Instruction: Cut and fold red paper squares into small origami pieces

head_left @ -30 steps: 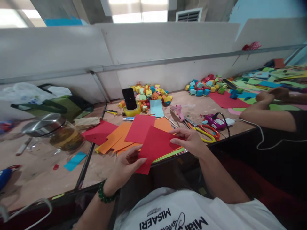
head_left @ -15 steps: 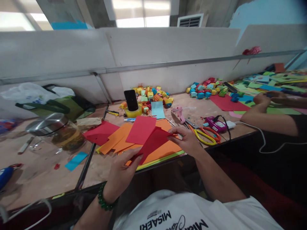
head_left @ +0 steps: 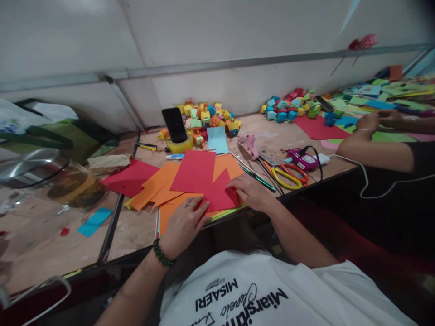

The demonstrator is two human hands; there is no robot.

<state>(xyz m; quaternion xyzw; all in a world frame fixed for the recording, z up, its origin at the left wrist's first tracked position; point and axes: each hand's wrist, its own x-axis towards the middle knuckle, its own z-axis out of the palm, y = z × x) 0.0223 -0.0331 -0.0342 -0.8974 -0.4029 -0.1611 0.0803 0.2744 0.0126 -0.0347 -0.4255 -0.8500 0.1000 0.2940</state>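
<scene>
A sheet of red paper (head_left: pixel 220 194) lies over a stack of orange paper (head_left: pixel 170 216) at the table's front edge, with a pointed corner at its top. My left hand (head_left: pixel 185 221) rests at its lower left edge, fingers stretched out and touching the paper. At the right edge, my right hand (head_left: pixel 249 191) has its fingers closed on the red paper, where a darker fold shows under the fingertips. Another red sheet (head_left: pixel 193 171) lies flat just behind. The undersides of both hands' fingers are hidden.
Behind stand a phone (head_left: pixel 175 125) on a tape roll (head_left: pixel 179 144) and a pile of small paper cubes (head_left: pixel 205 115). Scissors (head_left: pixel 287 176), a pink glue gun (head_left: pixel 250 146) and a purple power strip (head_left: pixel 302 159) lie right. A glass teapot (head_left: pixel 73 185) stands left. A co-worker's arm (head_left: pixel 377 147) rests far right.
The red sheet, held tilted between both hands before, now lies lower and flatter on the stack. My left hand's fingers have spread from a pinch. The view has tipped downward.
</scene>
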